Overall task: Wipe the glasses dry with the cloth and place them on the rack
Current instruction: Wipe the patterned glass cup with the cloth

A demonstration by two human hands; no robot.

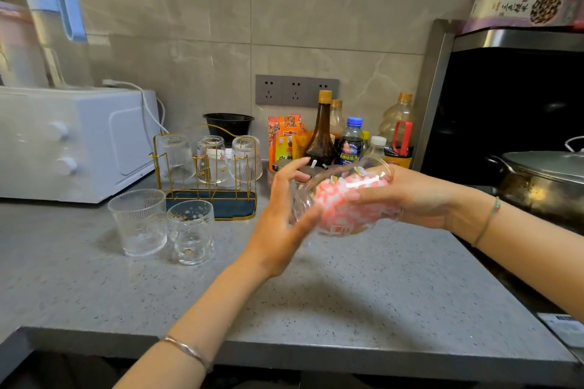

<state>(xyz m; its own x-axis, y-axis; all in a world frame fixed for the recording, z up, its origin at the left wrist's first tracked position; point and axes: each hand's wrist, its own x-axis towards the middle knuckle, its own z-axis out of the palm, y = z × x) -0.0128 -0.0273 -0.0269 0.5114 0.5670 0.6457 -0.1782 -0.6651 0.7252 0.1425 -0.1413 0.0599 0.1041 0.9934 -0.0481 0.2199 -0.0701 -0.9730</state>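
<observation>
Mid-wipe: the left hand [281, 215] cups a clear glass tumbler [305, 196]; the right hand [417, 199] grips the pink-white cloth [344, 208] inside it. Next, likely upending it onto the gold wire rack [227, 207]

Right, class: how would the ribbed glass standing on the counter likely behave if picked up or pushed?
The ribbed glass looks like rigid clear glass, probably breakable if dropped. Its ribs may aid grip. Standing upright on a broad base, it would likely slide rather than tip, perhaps bumping the dotted glass beside it.

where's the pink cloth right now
Head view, right of centre: the pink cloth is stuffed inside the glass that the left hand and right hand hold above the counter, right of the rack.
</observation>
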